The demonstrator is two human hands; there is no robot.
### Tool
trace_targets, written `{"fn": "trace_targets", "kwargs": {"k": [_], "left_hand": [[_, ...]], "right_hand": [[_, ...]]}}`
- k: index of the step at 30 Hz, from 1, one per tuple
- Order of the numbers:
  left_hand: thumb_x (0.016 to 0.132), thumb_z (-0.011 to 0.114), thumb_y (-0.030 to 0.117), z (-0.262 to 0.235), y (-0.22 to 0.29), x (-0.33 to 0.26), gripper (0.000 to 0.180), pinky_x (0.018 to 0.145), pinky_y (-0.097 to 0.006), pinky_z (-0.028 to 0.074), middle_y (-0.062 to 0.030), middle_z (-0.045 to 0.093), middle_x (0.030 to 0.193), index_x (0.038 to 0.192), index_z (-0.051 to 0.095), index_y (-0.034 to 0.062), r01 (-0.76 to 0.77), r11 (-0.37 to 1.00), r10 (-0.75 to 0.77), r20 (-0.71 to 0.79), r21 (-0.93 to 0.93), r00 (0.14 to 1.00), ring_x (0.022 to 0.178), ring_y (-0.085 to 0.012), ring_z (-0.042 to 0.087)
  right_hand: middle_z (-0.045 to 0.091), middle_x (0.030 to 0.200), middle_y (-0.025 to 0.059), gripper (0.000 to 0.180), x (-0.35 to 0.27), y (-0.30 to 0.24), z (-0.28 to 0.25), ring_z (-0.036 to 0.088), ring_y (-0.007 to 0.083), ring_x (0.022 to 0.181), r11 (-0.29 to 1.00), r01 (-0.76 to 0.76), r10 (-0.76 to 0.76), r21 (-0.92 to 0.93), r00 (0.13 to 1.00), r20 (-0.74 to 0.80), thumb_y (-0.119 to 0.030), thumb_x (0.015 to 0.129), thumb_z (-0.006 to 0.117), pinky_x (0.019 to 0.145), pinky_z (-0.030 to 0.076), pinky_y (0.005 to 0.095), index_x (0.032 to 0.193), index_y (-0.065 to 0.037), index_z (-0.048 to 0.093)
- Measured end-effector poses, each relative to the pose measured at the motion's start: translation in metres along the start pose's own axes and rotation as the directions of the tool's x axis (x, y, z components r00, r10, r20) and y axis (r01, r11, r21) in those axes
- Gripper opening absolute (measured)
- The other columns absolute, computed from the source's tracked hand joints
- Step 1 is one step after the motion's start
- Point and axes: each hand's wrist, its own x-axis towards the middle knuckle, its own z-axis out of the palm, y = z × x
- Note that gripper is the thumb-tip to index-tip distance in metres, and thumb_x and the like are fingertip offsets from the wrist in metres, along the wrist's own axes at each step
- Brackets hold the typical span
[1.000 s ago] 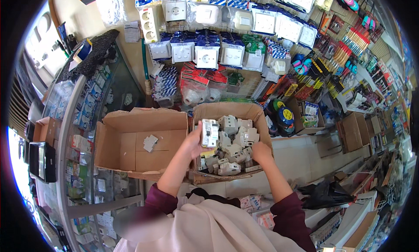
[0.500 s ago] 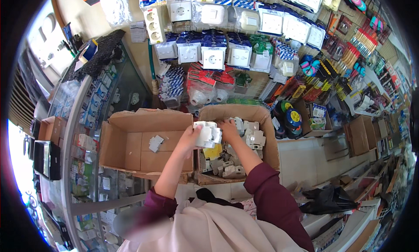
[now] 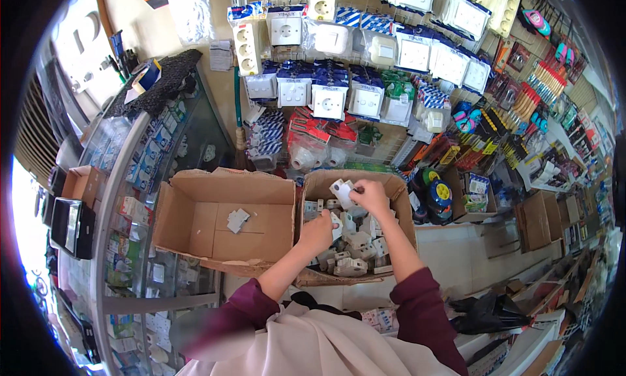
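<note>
My right hand [image 3: 373, 197] pinches a white circuit breaker [image 3: 342, 191] above the back of the right cardboard box [image 3: 404, 236]. Lower and to the left, my left hand [image 3: 317, 233] is closed on another white breaker [image 3: 336, 227], partly hidden by the fingers. Beneath both hands, that box holds a heap of loose white and grey circuit breakers [image 3: 352, 266]. In the left cardboard box [image 3: 176, 213], a small white breaker piece [image 3: 238, 220] lies on the bottom.
A glass display case [image 3: 140, 161] runs along the left. Packaged switches and sockets [image 3: 328, 102] hang on the wall behind the boxes. To the right stand yellow-centred cable reels [image 3: 439, 195] and an open carton [image 3: 540, 219]. A black plastic bag [image 3: 489, 314] lies at the lower right.
My left hand has moved right and down, from between the boxes to over the right box. My right hand has risen from the heap with a breaker. The view has shifted slightly.
</note>
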Motion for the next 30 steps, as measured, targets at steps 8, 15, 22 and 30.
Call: {"fn": "trace_targets", "kwargs": {"k": [8,15,22,30], "left_hand": [[0.096,0.031,0.028,-0.019,-0.005,0.007,0.037,0.085,-0.04,0.043,-0.0119,0.052,0.115,0.115,0.041,-0.0015,0.285,0.473,-0.152,0.242,-0.834,0.958,0.104,-0.0228,0.053],[0.097,0.027,0.03,-0.048,0.003,-0.03,0.039,0.094,-0.039,0.04,-0.0104,0.051,0.118,0.124,0.039,0.0053,0.081,-0.377,0.073,0.058,-0.923,0.996,0.108,-0.0223,0.051],[0.097,0.025,0.032,-0.065,-0.038,-0.067,0.04,0.087,-0.037,0.046,-0.011,0.052,0.116,0.122,0.039,0.0051,-0.07,-0.259,-0.063,-0.055,-0.963,0.996,0.102,-0.0206,0.054],[0.097,0.027,0.033,-0.1,-0.077,-0.145,0.04,0.085,-0.034,0.047,-0.0082,0.052,0.112,0.126,0.037,0.0068,-0.245,-0.144,-0.251,-0.205,-0.959,0.946,0.101,-0.0184,0.054]], "right_hand": [[0.063,0.066,0.0107,0.023,-0.049,-0.056,-0.041,0.063,0.0139,0.062,0.916,-0.165,0.26,0.365,0.938,-0.228,-0.016,0.068,0.067,0.057,0.048,0.0258,0.078,0.003,0.062],[0.064,0.066,0.0106,0.019,-0.066,-0.156,-0.04,0.063,0.0148,0.057,0.948,-0.051,0.141,0.313,0.952,-0.27,-0.011,0.071,0.068,0.053,0.049,0.025,0.079,0.002,0.058],[0.052,0.104,0.0105,0.047,-0.061,-0.187,-0.006,0.06,0.0176,0.084,0.809,0.199,-0.272,0.553,0.961,0.052,-0.01,0.065,0.076,0.065,0.054,0.0279,0.103,0.0,0.05],[0.044,0.102,0.0071,0.063,-0.055,-0.263,0.029,0.053,0.0207,0.087,0.767,0.405,-0.549,0.498,0.815,0.183,-0.005,0.053,0.079,0.075,0.05,0.0314,0.112,-0.007,0.056]]}}
